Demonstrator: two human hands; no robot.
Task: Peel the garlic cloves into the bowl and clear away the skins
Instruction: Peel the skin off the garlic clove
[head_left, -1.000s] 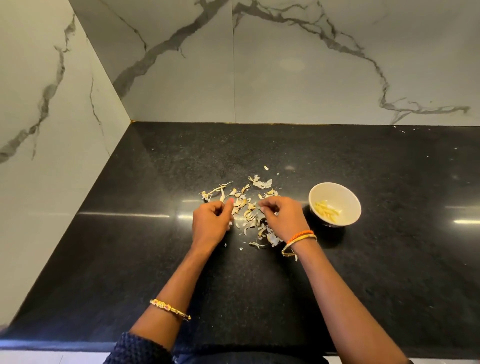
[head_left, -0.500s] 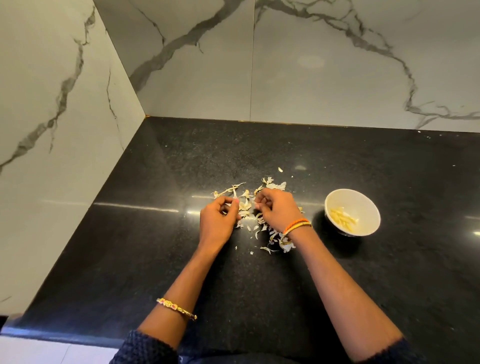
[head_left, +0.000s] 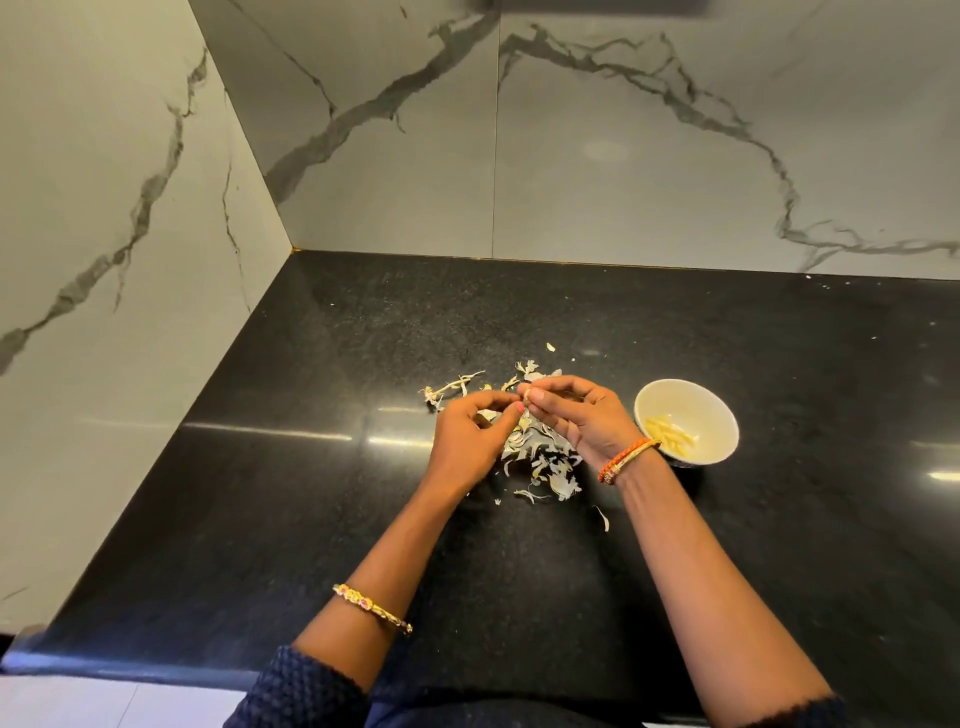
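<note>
Black speckled tabletop (head_left: 311, 493), marble walls behind. Left hand (head_left: 467, 441) and right hand (head_left: 582, 415) raised over skin pile (head_left: 545, 462), fingertips meeting, both pinching small pale garlic clove (head_left: 525, 396). Bowl (head_left: 719, 415) just right of right wrist, peeled cloves inside. Risk: clove slipping into skins; wrist nudging bowl; light skins scattering.

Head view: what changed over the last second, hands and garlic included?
Both hands lifted off the skin pile. A second ago they were down among the skins; now the right hand pinches a small pale piece, probably a garlic clove, with the left hand fingertips meeting it. The bowl of peeled cloves and the skins stayed put; the camera view shifted.
</note>
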